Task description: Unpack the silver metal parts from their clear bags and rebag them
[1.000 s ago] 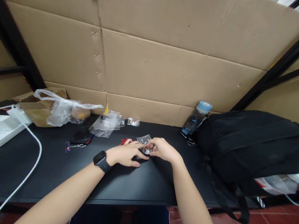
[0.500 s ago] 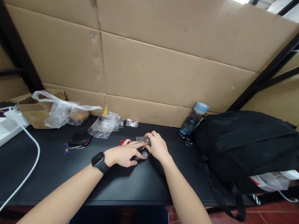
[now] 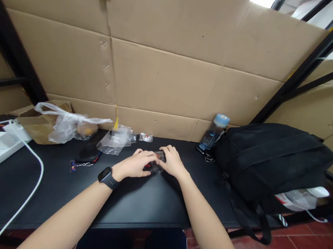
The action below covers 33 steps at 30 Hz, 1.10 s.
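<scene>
Between my hands a small clear plastic bag [image 3: 158, 168] lies low over the black tabletop. My right hand [image 3: 173, 163] holds its right side, thumb and fingers closed on the plastic. From the left, my left hand [image 3: 134, 165], with a dark watch [image 3: 108, 177] on the wrist, reaches to the bag's opening side with bent fingers. A bit of red cord [image 3: 148, 165] shows under those fingers; most of it is hidden by the hand. Behind the hands lies a small clear packet [image 3: 146, 137] with something reddish in it.
Empty clear bags [image 3: 117, 140], a dark pouch [image 3: 88, 152] with a keychain and a tied plastic bag [image 3: 65, 124] lie left. A white power strip [image 3: 0, 148] trails a cable. A water bottle [image 3: 213, 132] and black backpack [image 3: 272, 163] stand right. Cardboard [image 3: 165, 77] walls the back.
My left hand has drawn slightly left, its fingers now more bent. The red cord shows below its fingers instead of above the hand. My right hand still holds the plastic bag.
</scene>
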### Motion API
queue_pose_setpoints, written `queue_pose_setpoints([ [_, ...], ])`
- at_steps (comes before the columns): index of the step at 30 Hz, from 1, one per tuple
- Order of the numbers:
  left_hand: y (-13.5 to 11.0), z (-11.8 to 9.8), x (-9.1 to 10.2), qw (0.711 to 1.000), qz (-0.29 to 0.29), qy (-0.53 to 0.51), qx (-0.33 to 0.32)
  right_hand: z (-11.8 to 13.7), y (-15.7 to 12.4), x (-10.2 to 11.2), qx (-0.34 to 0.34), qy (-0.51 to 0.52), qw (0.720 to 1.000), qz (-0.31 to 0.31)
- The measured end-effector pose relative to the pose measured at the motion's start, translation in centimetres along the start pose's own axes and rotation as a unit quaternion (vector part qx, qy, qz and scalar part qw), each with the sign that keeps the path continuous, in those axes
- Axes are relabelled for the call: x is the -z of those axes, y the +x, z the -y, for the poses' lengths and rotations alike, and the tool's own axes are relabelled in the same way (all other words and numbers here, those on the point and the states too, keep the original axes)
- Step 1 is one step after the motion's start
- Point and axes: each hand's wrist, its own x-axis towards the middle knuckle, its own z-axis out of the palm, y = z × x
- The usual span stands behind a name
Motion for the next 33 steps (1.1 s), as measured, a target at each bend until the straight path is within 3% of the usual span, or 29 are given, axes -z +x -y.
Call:
queue_pose_setpoints([
  [3,0.3,-0.5,-0.4,0.997,-0.056,0.031,0.037,-0.9,-0.1,1.0,0.028,0.068,0.997,0.000],
  [6,0.6,-0.8,-1.1,0.990,-0.095,0.067,0.077,-1.6,-0.4,1.8,0.031,0.059,0.998,0.020],
  [12,0.9,-0.9,-1.5,0.985,-0.117,0.062,0.110,-2.1,-0.3,1.4,0.007,0.045,0.997,0.068],
  [26,1.4,0.5,-1.8,0.952,-0.188,-0.049,0.235,-1.9,-0.1,1.5,-0.112,0.220,0.969,-0.003],
  [29,1.3,0.2,-1.9,0.962,-0.176,-0.009,0.208,-1.3,-0.3,1.6,-0.102,0.179,0.978,0.008],
  [33,1.3,-0.3,-2.4,0.972,-0.155,0.055,0.167,-0.5,-0.3,1.5,-0.074,0.021,0.996,0.046],
])
